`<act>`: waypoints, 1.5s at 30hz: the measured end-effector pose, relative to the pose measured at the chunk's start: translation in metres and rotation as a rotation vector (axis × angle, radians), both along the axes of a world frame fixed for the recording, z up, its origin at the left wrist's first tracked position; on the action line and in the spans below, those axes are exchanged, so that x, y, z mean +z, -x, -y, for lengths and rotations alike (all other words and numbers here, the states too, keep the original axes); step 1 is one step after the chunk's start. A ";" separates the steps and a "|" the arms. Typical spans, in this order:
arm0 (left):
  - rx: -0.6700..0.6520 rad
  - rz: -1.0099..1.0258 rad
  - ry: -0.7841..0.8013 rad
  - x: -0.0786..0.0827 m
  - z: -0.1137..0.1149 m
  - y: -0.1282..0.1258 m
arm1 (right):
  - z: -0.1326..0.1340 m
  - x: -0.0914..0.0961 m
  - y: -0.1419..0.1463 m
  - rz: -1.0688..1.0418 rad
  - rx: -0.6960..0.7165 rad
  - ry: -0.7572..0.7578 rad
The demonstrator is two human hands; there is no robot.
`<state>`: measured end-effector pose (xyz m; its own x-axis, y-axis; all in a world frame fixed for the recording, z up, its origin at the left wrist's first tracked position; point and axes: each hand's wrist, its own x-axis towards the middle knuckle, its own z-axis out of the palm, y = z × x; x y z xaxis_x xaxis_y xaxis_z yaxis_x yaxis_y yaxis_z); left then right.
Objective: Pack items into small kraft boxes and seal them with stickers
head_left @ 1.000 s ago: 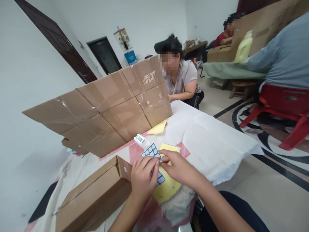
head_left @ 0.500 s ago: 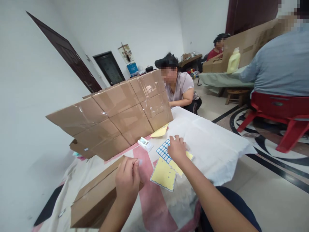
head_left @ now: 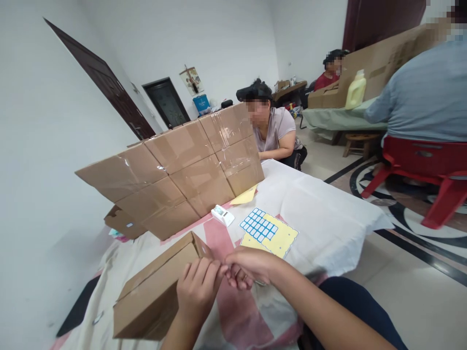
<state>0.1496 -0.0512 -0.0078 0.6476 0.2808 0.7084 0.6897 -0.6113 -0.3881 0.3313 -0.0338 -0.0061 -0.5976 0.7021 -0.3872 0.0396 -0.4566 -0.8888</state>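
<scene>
Fingertips of our left hand and right hand meet just at the near corner of the brown carton. Both hands are curled narrow and pinched together, but whether something small is held between them we cannot tell. This carton lies on the white cloth of the table. Beyond the hands the yellow sticker sheet with blue labels lies flat, apart from them, and a small white device stands near it.
</scene>
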 end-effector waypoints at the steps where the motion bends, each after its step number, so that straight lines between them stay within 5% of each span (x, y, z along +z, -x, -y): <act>1: -0.007 -0.006 -0.003 -0.001 0.000 0.000 | 0.000 0.001 -0.004 -0.023 -0.003 -0.019; 4: -0.026 0.000 0.023 -0.005 -0.001 0.004 | 0.003 0.005 -0.014 0.004 -0.005 -0.137; 10: -0.063 0.175 0.367 -0.009 0.001 0.008 | 0.015 0.012 -0.029 0.177 0.003 -0.720; 13: -0.095 0.190 0.409 -0.009 0.002 0.004 | 0.018 0.011 -0.030 0.257 -0.010 -0.921; 22: -0.099 0.322 0.334 -0.018 0.004 0.009 | 0.013 0.002 -0.016 0.056 -0.121 -0.792; 26: -0.075 0.323 0.286 -0.013 0.004 0.012 | 0.010 0.001 -0.012 -0.005 -0.197 -0.848; 31: 0.303 0.236 0.089 0.002 -0.007 0.024 | 0.007 -0.001 -0.018 0.350 -0.246 -1.115; 36: 0.493 0.175 0.331 -0.001 -0.018 0.047 | 0.000 -0.013 -0.018 0.550 -0.168 -1.229; 40: 0.470 0.098 0.419 -0.008 -0.014 0.067 | -0.006 -0.022 -0.011 0.587 -0.088 -1.246; 45: 0.271 -0.063 0.432 -0.002 0.001 0.098 | -0.007 -0.028 0.003 0.583 0.036 -1.286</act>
